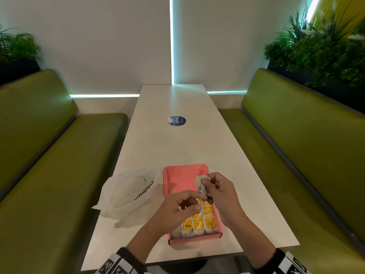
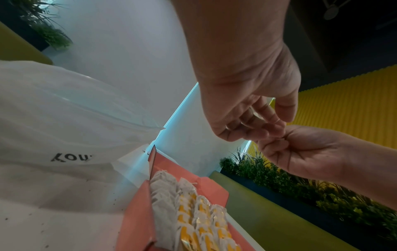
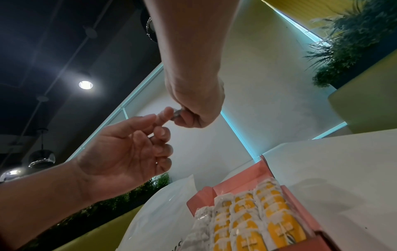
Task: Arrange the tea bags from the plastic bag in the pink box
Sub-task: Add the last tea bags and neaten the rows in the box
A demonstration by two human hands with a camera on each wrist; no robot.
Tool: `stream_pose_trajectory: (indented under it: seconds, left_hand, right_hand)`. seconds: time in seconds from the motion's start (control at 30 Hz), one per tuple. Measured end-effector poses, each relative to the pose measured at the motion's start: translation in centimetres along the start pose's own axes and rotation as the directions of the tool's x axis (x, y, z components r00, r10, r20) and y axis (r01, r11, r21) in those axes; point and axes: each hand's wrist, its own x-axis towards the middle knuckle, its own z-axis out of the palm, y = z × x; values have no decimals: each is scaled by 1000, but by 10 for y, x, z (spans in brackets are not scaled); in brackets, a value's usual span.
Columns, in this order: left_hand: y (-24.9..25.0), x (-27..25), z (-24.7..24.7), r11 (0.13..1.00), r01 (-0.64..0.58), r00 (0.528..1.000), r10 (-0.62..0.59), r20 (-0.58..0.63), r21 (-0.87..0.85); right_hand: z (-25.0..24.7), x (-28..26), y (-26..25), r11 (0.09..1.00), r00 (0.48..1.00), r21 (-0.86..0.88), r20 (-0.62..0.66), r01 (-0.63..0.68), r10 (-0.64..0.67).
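Observation:
An open pink box (image 1: pixel 177 180) lies on the white table (image 1: pixel 177 145). Rows of white tea bags with yellow tags (image 1: pixel 197 224) fill its near half, and its far half is bare. Both hands hover over the box's middle. My right hand (image 1: pixel 221 192) grips one white tea bag (image 1: pixel 200 179) by its body. My left hand (image 1: pixel 183 206) pinches that bag's string just below it. In the right wrist view the held tea bag (image 3: pixel 177 113) shows between the fingertips of both hands. A crumpled clear plastic bag (image 1: pixel 128 192) lies left of the box.
Green benches (image 1: pixel 49 165) (image 1: pixel 296 145) flank the long narrow table. A round blue sticker (image 1: pixel 177 121) sits mid-table. Planters with green plants (image 1: pixel 320 52) stand behind the benches. A white wall closes the table's far end.

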Motion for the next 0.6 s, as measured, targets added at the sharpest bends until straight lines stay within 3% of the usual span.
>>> stream_pose_trajectory:
  seconds: [0.3,0.47,0.6]
  left_hand:
    - [-4,-1,3,983,-51,995,35,91,179]
    - [-4,-1,8,963,-174,980,189,-55,205]
    - [-7,-1,10,962,-195,971,216,-98,190]
  right_hand:
    - [1,-1,3,996,989,46,-136,71,-64]
    - [0,-2,6,951,964,-242,-138,191,-228]
    - [0,-4,5,904,943,-344,-119,255,-311]
